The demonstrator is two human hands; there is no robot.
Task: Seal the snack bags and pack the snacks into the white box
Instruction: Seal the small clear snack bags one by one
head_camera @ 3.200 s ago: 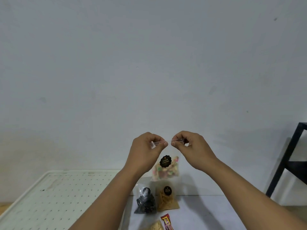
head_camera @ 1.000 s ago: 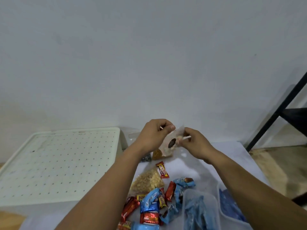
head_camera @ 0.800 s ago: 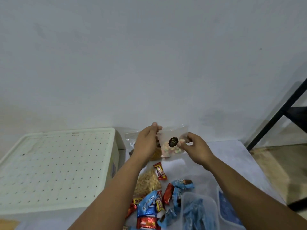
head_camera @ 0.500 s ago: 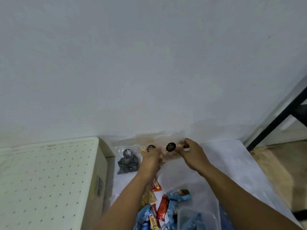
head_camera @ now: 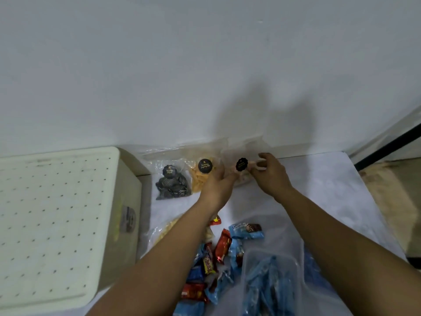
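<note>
The light is soft and even, rather dim, with a cool grey-green cast over the wall (head_camera: 205, 65). It seems to come from behind and above me, since my arms throw two broad, blurry shadows onto the wall just above my hands. The clear snack bags (head_camera: 241, 153) catch faint glare along their tops. The picture is soft everywhere; the sticker lettering is barely legible. My wide lens bends the white box (head_camera: 52, 220) and the bench (head_camera: 330, 190) edges outward near the borders.
</note>
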